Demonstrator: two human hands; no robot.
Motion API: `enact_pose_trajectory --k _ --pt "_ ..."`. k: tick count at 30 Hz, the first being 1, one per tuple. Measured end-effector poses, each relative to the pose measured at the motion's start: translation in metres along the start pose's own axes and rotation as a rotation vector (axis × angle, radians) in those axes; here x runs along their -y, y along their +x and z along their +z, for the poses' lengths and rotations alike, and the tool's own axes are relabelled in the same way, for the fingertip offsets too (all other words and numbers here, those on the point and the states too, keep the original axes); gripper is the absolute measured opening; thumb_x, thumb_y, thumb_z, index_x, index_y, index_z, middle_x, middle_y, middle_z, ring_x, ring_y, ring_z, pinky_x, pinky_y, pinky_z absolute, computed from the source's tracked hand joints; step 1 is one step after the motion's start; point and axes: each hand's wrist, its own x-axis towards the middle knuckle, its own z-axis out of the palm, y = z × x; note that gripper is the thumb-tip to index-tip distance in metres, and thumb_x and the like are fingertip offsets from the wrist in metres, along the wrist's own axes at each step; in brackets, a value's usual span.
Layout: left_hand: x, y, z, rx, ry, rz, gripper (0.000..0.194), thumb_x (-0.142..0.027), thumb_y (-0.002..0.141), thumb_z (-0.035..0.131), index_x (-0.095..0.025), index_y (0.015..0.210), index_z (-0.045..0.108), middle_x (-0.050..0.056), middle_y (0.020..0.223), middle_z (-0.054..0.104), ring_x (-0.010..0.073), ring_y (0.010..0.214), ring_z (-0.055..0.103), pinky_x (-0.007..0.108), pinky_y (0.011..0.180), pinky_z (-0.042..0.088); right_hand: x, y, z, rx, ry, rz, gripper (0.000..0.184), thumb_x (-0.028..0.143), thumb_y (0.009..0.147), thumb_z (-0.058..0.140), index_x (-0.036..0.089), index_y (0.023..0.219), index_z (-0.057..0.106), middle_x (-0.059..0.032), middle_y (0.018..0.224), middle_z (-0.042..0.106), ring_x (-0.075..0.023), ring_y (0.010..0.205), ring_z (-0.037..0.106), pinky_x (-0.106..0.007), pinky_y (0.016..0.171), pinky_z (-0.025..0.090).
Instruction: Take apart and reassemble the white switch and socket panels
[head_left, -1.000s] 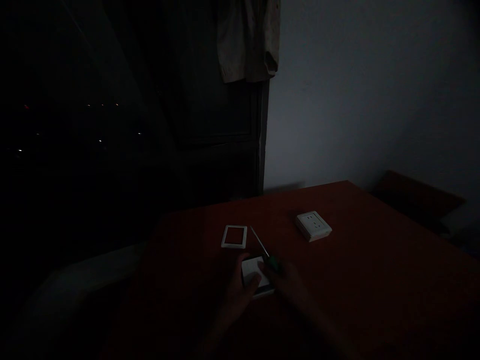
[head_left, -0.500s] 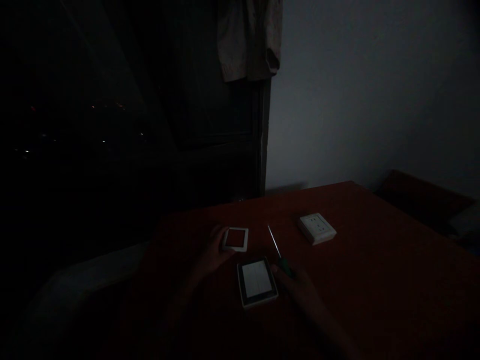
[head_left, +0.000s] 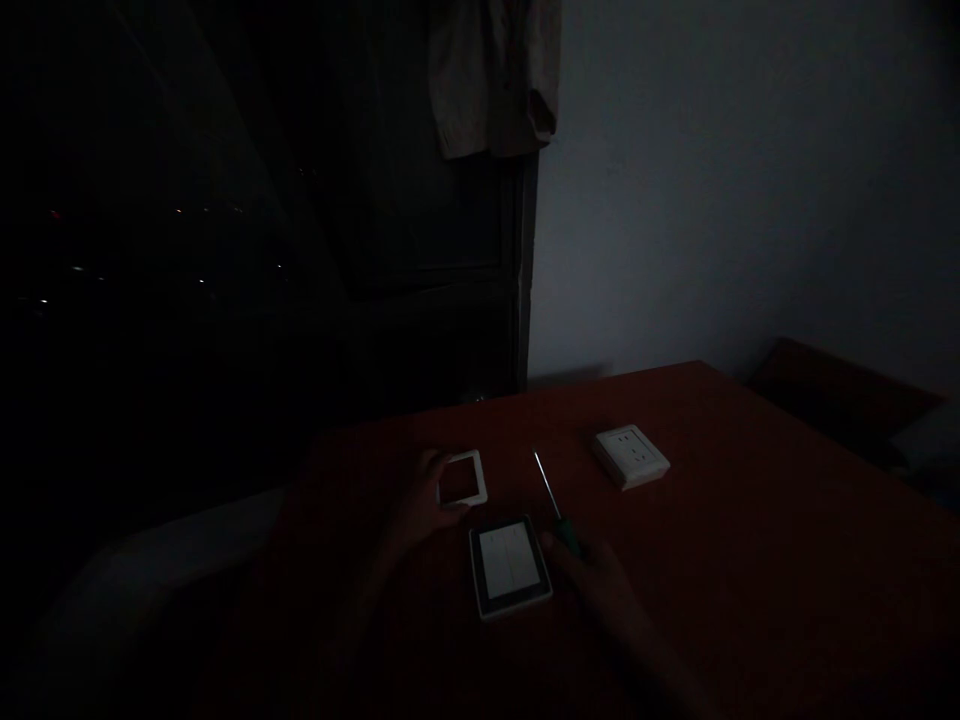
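My left hand [head_left: 424,512] grips a white square cover frame [head_left: 481,478] by its left side, fingers at the top and thumb at the bottom edge. Table shows through the frame's opening. In my right hand [head_left: 604,585] is a screwdriver [head_left: 568,536] with a green handle, its thin metal shaft pointing up and away. Between the hands lies what looks like a wall switch [head_left: 511,560], a white panel split by a fine line inside a dark border. My right thumb is close to its right edge; whether they touch I cannot tell.
A white wall socket [head_left: 631,457] on a box sits farther back on the right of the reddish-brown table [head_left: 750,500]. Behind are a pale wall [head_left: 712,200], a dark window and a hanging garment [head_left: 491,90]. The room is very dim.
My left hand has tilted the cover frame and shifted it slightly left. The right hand with the screwdriver looks nearly unchanged. The whole view has slid a little.
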Motion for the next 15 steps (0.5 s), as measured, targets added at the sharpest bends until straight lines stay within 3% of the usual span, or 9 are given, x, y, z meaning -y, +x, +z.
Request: enact_pose_trajectory --k 6,11,15 --pt "-0.032 -0.023 -0.003 -0.05 0.112 -0.023 0.074 -0.031 0.062 0.073 -0.018 0.129 0.046 0.012 0.135 0.04 0.0333 0.126 0.04 0.045 0.106 0.036 0.001 -0.001 0.0 0.028 0.042 0.015 0.041 0.06 0.078 0.057 0.019 0.075 0.059 0.0024 0.064 0.058 -0.0131 0.058 0.053 -0.021 0.05 0.04" --pt "-0.061 -0.051 0.009 0.02 0.095 -0.08 0.081 -0.029 0.059 0.074 -0.019 0.132 0.043 0.012 0.14 0.036 0.0353 0.129 0.039 0.048 0.106 0.037 0.0 0.0 0.0 0.02 0.054 -0.006 0.04 0.058 0.077 0.059 0.019 0.073 0.057 0.0027 0.063 0.055 -0.0122 0.057 0.05 -0.02 0.05 0.039" --pt "-0.073 -0.068 0.023 0.109 0.024 -0.103 0.084 -0.033 0.059 0.077 -0.022 0.134 0.041 0.012 0.144 0.031 0.0356 0.13 0.037 0.048 0.106 0.037 -0.001 0.0 0.001 0.03 0.052 -0.017 0.04 0.058 0.078 0.058 0.019 0.072 0.056 0.0036 0.061 0.051 -0.0113 0.055 0.047 -0.02 0.049 0.038"
